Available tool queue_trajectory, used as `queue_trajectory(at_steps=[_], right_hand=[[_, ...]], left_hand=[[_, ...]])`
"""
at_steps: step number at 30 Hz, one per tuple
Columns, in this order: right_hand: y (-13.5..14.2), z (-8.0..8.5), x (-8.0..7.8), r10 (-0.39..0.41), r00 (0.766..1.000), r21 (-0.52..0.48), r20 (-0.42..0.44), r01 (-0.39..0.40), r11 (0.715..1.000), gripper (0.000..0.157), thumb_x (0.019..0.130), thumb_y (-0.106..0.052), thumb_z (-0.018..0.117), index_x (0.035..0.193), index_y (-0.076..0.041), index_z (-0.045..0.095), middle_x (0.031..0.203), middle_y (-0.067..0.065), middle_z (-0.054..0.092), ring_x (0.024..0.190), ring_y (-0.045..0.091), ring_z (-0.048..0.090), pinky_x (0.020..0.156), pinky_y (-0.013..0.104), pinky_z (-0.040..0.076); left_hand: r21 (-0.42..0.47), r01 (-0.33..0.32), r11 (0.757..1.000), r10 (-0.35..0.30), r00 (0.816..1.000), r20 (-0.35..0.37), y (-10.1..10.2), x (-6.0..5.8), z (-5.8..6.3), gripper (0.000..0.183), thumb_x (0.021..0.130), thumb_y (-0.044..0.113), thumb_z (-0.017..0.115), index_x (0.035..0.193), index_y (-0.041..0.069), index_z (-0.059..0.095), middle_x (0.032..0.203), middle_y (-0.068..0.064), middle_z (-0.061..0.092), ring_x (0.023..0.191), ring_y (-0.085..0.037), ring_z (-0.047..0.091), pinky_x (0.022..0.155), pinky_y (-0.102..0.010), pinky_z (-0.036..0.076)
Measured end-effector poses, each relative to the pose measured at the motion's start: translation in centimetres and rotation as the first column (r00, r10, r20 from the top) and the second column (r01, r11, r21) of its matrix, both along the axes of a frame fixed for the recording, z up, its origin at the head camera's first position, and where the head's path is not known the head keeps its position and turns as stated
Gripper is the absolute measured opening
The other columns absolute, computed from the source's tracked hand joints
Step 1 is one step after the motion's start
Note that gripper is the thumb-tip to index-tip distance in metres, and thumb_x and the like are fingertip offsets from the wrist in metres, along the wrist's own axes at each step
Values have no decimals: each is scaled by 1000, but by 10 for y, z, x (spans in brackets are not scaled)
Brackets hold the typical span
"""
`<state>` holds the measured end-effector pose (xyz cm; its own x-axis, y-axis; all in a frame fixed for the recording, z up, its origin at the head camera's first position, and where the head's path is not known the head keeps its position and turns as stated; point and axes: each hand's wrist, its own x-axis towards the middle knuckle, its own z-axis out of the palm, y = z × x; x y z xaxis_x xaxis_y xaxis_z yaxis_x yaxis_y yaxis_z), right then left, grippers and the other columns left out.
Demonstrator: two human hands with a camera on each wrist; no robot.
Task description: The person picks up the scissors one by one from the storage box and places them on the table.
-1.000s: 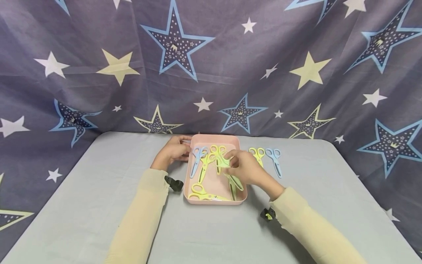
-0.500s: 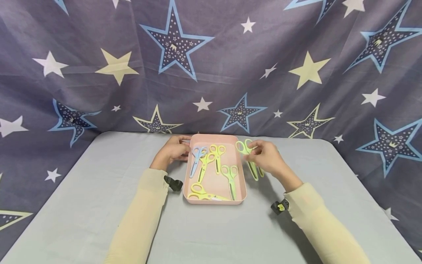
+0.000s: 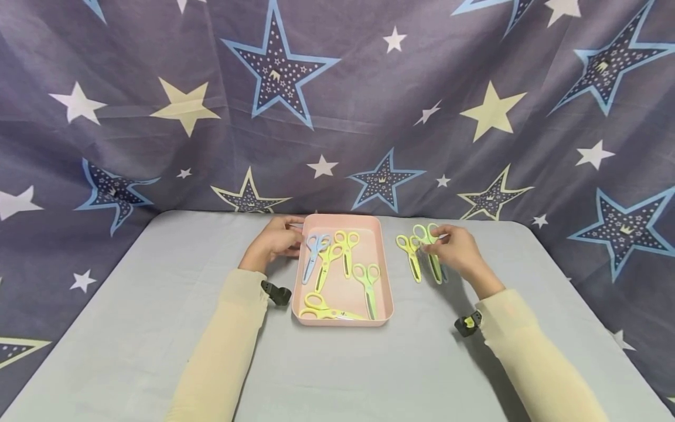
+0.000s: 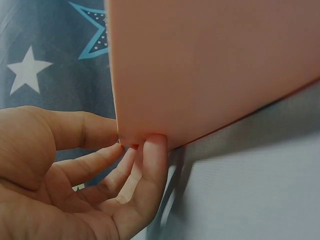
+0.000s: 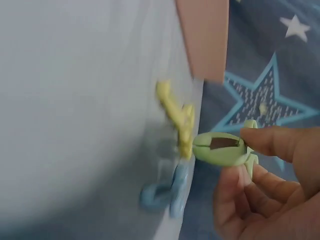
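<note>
Scissors, green [image 3: 435, 266], one pair. Head view: we find the pair outside the tray [image 3: 348, 296], off its right edge, in the right hand [image 3: 460, 249]. Since half a second ago it has shifted rightward, past the yellow scissors [image 3: 415, 264]; we therefore enter it as out of the tray, with five pairs [image 3: 324, 269] left inside. Blue scissors [image 3: 445, 274], mostly hidden behind it, near the desk [image 3: 343, 375]'s far edge. Left hand [image 3: 275, 240]: at the tray's far left corner.

Left wrist view: thumb and loosely bent fingers touch that corner from outside; we see no scissors in hold.

Right wrist view: thumb and fingers nearly closed, a narrow pinch on the green pair close to its loops. Whether its tip touches the desk, we cannot tell.
</note>
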<state>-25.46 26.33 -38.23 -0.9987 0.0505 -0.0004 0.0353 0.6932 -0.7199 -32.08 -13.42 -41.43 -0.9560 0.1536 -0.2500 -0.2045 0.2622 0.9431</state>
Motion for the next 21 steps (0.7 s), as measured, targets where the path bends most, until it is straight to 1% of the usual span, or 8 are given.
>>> queue_trajectory(at_steps=[2,7,9,12,15,18,21], right_hand=[[10,-1,-2,-14,1000,17,8,14,1000,47,90,-18,76,129,3,61,103,20,69,71,22,68,64,31,55],[29,-5,-6,-49,999,102,-7,49,994,47,89,-20,76,127,4,63,114,27,67,91,32,67,77,41,57],[35,-7,-7,-53,998,134,-19,55,989,47,88,-20,77,125,5,63,114,28,67,94,35,66,80,43,56],[45,-9,-9,-52,998,147,-21,55,988,46,87,-19,77,123,7,63,108,28,69,82,28,68,72,37,56],[55,-11,-10,-58,998,117,1,58,991,47,86,-17,77,122,10,62,104,27,69,70,21,68,65,31,56],[64,-13,-12,-70,997,91,40,66,994,46,85,-14,76,120,12,60,104,28,67,64,18,68,61,28,57],[71,-15,-14,-88,994,113,72,79,990,45,84,-13,76,118,12,61,107,28,65,60,17,67,59,26,56]], left_hand=[[2,-2,1000,2,1000,2,0,1,1,61,92,-6,60,150,5,47,129,-21,57,87,-22,64,73,-34,63],[3,-3,1000,3,1000,4,0,1,2,61,91,-6,60,150,5,47,129,-20,57,87,-22,64,74,-35,63],[7,-2,1000,2,1000,5,-1,1,2,61,91,-7,59,150,5,47,130,-21,57,87,-21,64,74,-34,63],[13,0,1000,0,1000,6,-1,0,2,61,92,-7,59,151,5,47,131,-22,57,86,-20,64,73,-33,63],[9,2,1000,-2,1000,6,0,1,2,61,93,-6,59,151,5,46,131,-22,57,87,-21,65,73,-33,63],[7,6,1000,-6,1000,7,0,1,1,61,93,-6,59,152,4,46,132,-22,56,88,-21,65,73,-33,63],[12,4,1000,-4,1000,11,0,1,2,61,93,-6,59,151,4,46,131,-22,57,88,-21,65,73,-33,63]])
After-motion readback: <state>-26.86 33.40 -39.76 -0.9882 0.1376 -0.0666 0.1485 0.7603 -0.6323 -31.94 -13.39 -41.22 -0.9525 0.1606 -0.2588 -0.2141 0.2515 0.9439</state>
